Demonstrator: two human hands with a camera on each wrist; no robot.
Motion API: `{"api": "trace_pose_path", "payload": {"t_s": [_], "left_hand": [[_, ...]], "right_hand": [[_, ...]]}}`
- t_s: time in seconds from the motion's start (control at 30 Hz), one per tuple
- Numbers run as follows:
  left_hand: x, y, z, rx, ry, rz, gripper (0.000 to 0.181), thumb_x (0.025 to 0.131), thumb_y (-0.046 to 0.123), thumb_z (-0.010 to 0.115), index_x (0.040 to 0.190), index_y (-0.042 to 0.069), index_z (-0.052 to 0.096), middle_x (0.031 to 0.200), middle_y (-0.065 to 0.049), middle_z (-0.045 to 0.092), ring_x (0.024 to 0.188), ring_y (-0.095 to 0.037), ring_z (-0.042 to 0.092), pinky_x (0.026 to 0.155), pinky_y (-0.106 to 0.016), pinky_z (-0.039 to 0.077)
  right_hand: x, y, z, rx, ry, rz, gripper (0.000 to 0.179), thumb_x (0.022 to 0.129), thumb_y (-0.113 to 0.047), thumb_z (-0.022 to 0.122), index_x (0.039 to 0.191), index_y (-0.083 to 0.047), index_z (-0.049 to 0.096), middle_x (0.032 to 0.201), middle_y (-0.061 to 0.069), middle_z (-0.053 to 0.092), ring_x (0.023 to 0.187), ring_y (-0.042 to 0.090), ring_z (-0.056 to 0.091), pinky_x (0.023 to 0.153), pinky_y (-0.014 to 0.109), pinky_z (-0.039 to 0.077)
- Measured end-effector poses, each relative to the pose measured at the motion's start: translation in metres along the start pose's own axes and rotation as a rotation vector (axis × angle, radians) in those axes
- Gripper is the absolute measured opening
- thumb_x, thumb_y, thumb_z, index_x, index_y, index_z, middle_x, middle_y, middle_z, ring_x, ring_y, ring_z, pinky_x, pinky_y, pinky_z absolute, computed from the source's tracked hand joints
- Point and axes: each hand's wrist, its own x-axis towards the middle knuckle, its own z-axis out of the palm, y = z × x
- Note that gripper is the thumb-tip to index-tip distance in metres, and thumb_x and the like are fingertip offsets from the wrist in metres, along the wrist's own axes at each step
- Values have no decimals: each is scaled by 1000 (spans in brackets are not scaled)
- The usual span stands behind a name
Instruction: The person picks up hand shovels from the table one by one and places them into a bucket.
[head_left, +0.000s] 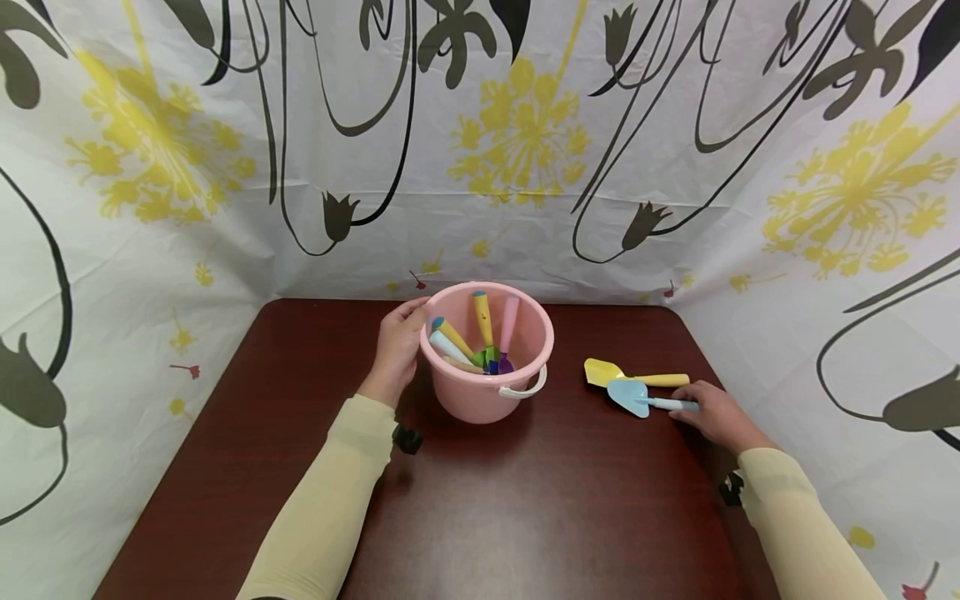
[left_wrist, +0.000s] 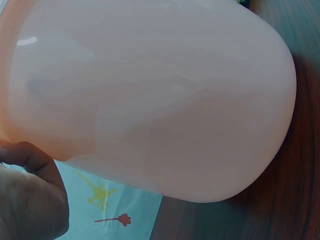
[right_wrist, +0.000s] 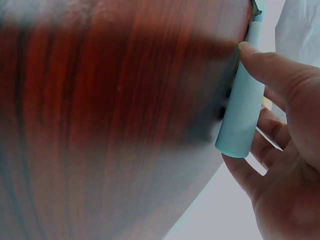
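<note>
A pink bucket (head_left: 474, 402) stands at the back middle of the table, its white handle (head_left: 525, 385) hanging at the front right. Several toy tools with yellow, pink and pale blue handles lean inside it, their heads partly hidden. My left hand (head_left: 397, 350) grips the bucket's left rim; in the left wrist view the bucket's side (left_wrist: 165, 100) fills most of the picture above the curled fingers (left_wrist: 37, 162). At the table's right side, my right hand (head_left: 718, 412) pinches the handle of a light blue toy shovel (head_left: 628, 396). That handle (right_wrist: 242, 100) lies between thumb and fingers.
A yellow toy shovel (head_left: 603, 372) lies just behind the blue one, its handle pointing right. The dark red-brown table (head_left: 555, 517) ends close by the right hand. White patterned cloth (head_left: 517, 242) hangs behind the table and along both sides.
</note>
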Motion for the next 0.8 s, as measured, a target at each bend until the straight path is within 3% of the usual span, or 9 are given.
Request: {"api": "trace_pose_path", "payload": {"t_s": [0.27, 0.5, 0.8], "left_hand": [[-2, 1, 0, 9, 4, -12, 36, 111, 30, 71, 140, 10, 75, 144, -12, 67, 123, -23, 68, 95, -28, 62], [-2, 0, 0, 7, -1, -15, 37, 111, 31, 70, 142, 10, 74, 145, -12, 66, 123, -23, 67, 94, -27, 62], [-1, 1, 0, 2, -7, 0, 36, 111, 29, 69, 141, 8, 74, 145, -13, 66, 124, -25, 67, 96, -30, 62]], "right_hand": [[-1, 3, 2, 25, -2, 12, 19, 99, -14, 85, 109, 0, 77, 107, 16, 67, 96, 34, 63, 85, 55, 54], [-2, 3, 2, 96, -30, 82, 25, 101, -21, 84, 114, -3, 75, 111, 13, 70, 96, 29, 59, 82, 47, 51], [-6, 1, 3, 151, -16, 70, 26, 103, -26, 82, 116, -5, 75, 100, 4, 68, 89, 22, 53, 74, 37, 44]]}}
